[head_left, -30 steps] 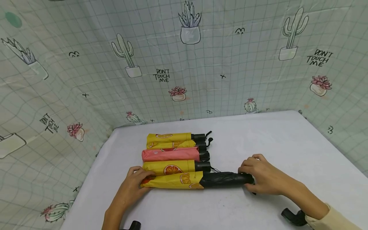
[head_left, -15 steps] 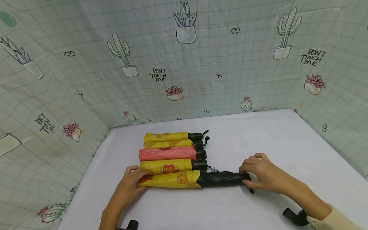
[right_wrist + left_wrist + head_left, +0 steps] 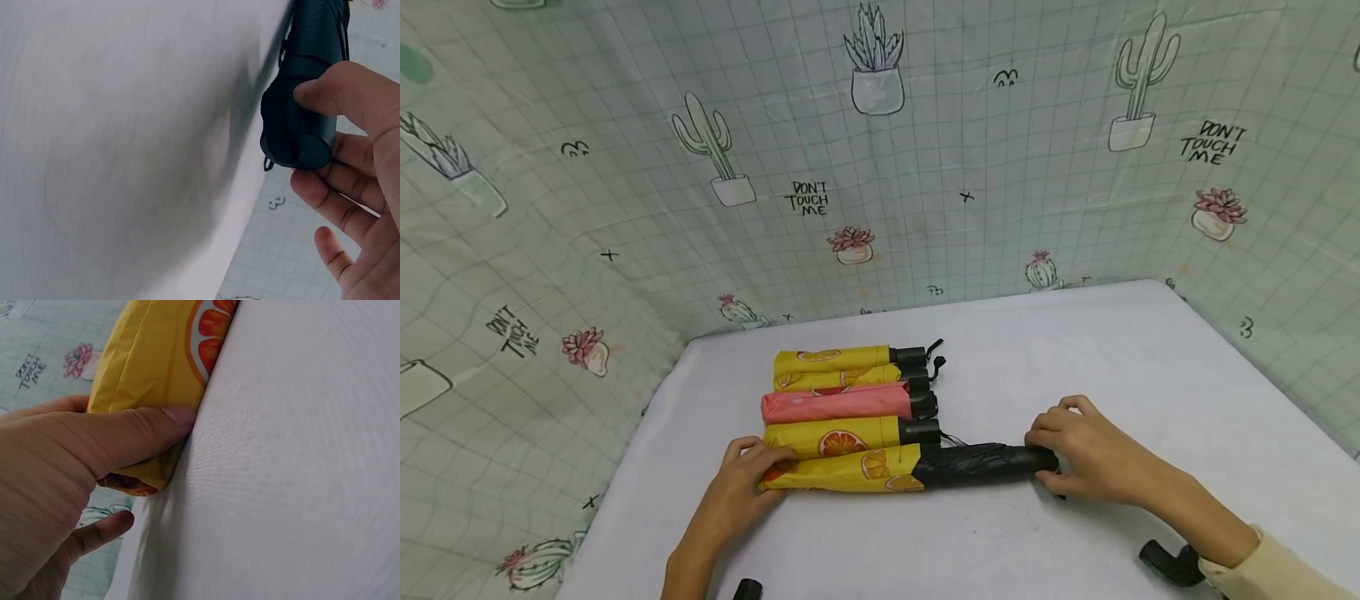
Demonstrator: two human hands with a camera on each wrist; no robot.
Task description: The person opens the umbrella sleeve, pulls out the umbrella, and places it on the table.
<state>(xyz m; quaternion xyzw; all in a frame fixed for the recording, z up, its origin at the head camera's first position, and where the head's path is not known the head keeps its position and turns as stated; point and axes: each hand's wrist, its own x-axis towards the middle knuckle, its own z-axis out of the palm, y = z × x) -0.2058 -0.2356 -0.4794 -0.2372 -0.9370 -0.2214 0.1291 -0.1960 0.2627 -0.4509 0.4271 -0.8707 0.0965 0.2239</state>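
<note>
White worktop (image 3: pixel 1037 358), gridded cactus-print cloth (image 3: pixel 917 167) behind. Sleeved umbrellas (image 3: pixel 876 432) lie in row; nearest umbrella (image 3: pixel 977 465), in front, seems half-done, black length outside yellow sleeve (image 3: pixel 850 475). Left hand (image 3: pixel 743 475) pinches sleeve end, right hand (image 3: pixel 1082 450) pinches handle (image 3: pixel 312 128), fingers part-curled.

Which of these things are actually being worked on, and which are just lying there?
In the job:
yellow cover, held by the left hand
black umbrella, its end pinched by the right hand

Apparently just lying there:
pink umbrella
other yellow umbrellas
</note>
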